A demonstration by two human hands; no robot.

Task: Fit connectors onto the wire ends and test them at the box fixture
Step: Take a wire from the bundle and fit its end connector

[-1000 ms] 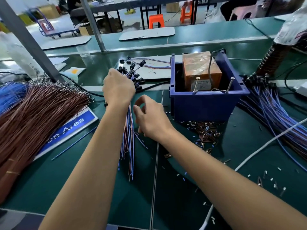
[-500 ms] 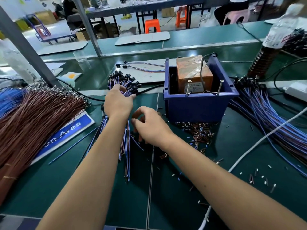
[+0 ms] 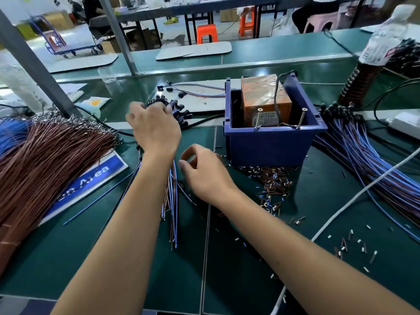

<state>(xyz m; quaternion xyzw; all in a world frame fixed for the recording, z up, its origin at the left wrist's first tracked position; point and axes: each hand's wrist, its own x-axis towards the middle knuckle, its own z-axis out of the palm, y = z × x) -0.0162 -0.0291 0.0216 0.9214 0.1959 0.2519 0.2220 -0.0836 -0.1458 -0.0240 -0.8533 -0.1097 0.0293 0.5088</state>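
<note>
A bundle of blue and brown wires (image 3: 173,201) with black connectors (image 3: 179,109) at its far end lies on the green bench. My left hand (image 3: 154,130) hovers over the connector end, fingers spread and blurred, gripping nothing visible. My right hand (image 3: 204,176) sits just right of the bundle with fingers loosely curled; whether it pinches anything is hidden. The blue box fixture (image 3: 270,142) stands to the right, holding an orange block (image 3: 263,98) and two upright screws (image 3: 258,118).
A thick sheaf of brown wires (image 3: 45,164) lies at the left over a blue sign (image 3: 91,180). Finished blue and brown wires (image 3: 368,164) fan out at the right. Loose cut sleeve pieces (image 3: 272,180) litter the mat. A white cable (image 3: 354,198) crosses the right side.
My left hand has let go of the wire bundle, which now lies on the bench, and has opened over the connector end. My right hand stayed beside the wires.
</note>
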